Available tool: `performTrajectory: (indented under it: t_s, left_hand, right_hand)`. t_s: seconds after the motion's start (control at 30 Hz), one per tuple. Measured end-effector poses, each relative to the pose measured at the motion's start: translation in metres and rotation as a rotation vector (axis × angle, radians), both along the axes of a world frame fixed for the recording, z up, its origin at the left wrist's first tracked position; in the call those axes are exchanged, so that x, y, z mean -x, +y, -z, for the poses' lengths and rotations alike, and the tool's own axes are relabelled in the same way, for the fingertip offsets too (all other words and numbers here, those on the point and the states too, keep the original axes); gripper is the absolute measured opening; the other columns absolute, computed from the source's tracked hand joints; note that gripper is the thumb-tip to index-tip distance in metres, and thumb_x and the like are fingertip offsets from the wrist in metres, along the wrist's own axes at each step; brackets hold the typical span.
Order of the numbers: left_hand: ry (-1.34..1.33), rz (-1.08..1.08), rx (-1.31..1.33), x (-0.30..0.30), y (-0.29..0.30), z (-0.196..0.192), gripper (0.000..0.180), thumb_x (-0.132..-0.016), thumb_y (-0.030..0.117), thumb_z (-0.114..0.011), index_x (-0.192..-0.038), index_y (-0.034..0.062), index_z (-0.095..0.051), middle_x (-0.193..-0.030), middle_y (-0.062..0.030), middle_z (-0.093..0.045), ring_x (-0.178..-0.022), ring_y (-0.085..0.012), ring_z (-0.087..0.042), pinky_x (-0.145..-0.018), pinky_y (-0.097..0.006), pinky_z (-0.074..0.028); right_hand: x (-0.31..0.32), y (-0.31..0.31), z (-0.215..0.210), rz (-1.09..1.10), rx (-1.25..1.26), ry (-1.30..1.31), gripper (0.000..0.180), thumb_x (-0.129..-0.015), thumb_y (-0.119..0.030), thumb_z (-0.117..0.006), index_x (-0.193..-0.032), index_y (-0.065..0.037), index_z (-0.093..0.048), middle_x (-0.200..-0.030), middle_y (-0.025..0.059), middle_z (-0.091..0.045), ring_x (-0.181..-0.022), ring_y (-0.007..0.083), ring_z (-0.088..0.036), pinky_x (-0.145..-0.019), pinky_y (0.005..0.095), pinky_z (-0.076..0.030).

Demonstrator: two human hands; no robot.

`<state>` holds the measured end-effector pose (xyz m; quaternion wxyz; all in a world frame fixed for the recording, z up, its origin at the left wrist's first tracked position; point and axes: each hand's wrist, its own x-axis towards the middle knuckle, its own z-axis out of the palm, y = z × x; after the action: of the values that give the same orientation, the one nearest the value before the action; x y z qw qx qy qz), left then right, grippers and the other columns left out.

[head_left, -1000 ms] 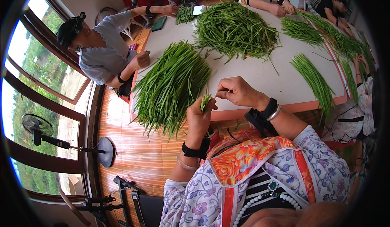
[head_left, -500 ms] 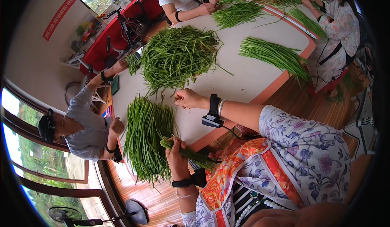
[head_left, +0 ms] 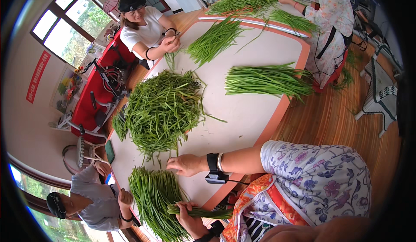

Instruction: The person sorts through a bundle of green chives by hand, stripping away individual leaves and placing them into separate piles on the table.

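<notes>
1. Stems could slip from the slim bundle (head_left: 212, 213) if the left hand (head_left: 190, 220) loosens, because the bundle juts out on both sides of the grip.
2. The bundle's one end overlaps the neat pile (head_left: 156, 198), so pulling it away could drag other stems along or muddle their alignment.
3. Loose scraps could mix into the neat pile, likely because it lies just beside the loose heap (head_left: 162, 110) on the heap's near side.
4. The sheaf (head_left: 264, 81) to the right of the loose heap pokes past the edge of the surface (head_left: 247, 125); a brushing sleeve could shift it.
5. The left hand is curled firmly around the slim bundle, on the near side of the loose heap, beyond the right hand (head_left: 186, 165).
6. The right hand is half curled, fingers bent, just on the near side of the loose heap; whether its fingertips pinch a stem, I cannot tell.
</notes>
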<state>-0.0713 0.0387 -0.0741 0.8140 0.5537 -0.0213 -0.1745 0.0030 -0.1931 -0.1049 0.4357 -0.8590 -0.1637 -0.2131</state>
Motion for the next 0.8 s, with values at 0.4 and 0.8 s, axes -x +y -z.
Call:
performTrajectory:
  t_s: [0.4,0.8]
  left_hand:
    - [0.181,-0.139,-0.184,-0.001,-0.011,0.009,0.015,-0.097,0.017,-0.058,-0.086,0.0104,-0.052,-0.068,-0.0018,-0.047,-0.059,-0.0153,-0.048,-0.052,-0.029,-0.045]
    - [0.19,-0.141,-0.167,-0.001,-0.009,0.01,0.017,-0.098,0.019,-0.059,-0.086,0.011,-0.05,-0.067,-0.0018,-0.047,-0.057,-0.0146,-0.047,-0.05,-0.029,-0.044]
  right_hand:
    - [0.013,0.001,-0.013,0.035,0.127,0.058,0.006,-0.079,-0.005,-0.056,-0.084,-0.003,-0.056,-0.091,0.0135,-0.056,-0.079,0.0354,-0.062,-0.067,0.0472,-0.05]
    - [0.02,-0.001,-0.016,0.059,0.235,0.043,0.009,-0.083,-0.011,-0.061,-0.084,-0.004,-0.055,-0.088,0.0125,-0.055,-0.078,0.0338,-0.062,-0.063,0.0457,-0.051]
